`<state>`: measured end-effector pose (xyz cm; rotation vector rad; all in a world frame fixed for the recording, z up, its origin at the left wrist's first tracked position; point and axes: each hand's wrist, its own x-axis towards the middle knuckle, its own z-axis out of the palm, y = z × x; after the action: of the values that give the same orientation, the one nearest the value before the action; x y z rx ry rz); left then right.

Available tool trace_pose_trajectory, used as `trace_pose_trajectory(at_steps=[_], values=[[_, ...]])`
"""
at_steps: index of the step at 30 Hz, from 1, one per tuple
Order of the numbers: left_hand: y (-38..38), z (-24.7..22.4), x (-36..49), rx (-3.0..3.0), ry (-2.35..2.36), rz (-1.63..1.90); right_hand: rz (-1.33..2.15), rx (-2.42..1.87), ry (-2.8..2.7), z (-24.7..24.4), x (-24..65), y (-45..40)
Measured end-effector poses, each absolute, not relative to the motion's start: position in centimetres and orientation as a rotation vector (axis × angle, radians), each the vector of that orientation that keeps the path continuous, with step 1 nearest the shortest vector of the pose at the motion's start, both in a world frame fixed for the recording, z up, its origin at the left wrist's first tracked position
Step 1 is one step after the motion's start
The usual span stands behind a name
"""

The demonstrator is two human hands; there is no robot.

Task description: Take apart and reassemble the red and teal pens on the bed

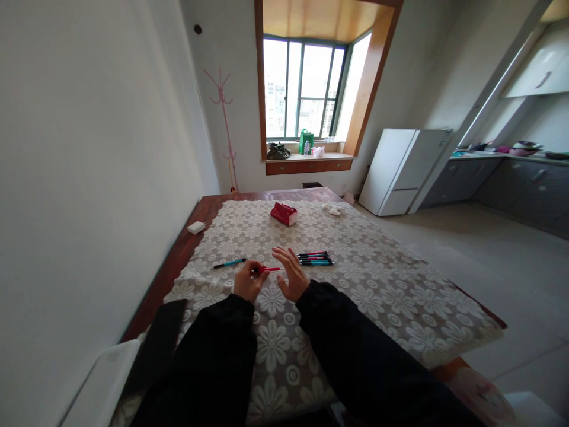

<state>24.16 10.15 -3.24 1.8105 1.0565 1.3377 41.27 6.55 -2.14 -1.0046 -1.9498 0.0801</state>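
My left hand (249, 282) pinches a red pen (272, 269) above the patterned tablecloth, its red end pointing right. A thin pale piece seems to stick out of that end, too small to make out. Close to the tip is my right hand (292, 275), fingers stretched out and apart, with nothing visibly gripped. Just beyond the right hand lies a row of several pens (316, 258), blue and red with black parts. A single blue and black pen (230, 263) rests on the cloth to the left, beyond my left hand.
A red tissue pack (283, 214) lies farther back on the tablecloth (368, 296), with crumpled white tissue (332, 209) to its right. A small white box (196, 227) sits at the left table edge. Near my left sleeve are a dark flat object (156, 338) and a white container (104, 379).
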Motion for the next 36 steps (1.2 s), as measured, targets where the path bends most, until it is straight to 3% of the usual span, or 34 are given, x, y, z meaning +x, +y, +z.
trace_pose_trajectory(at_steps=[12,36], values=[[10.5,-3.2,24.1,1.591,1.035,1.462,-0.048,-1.395,-1.894,-3.1,44.4,8.3],[10.9,-3.8,23.4,1.943,1.117,1.24,-0.027,-1.224,-2.047,-4.0,44.9,8.9]])
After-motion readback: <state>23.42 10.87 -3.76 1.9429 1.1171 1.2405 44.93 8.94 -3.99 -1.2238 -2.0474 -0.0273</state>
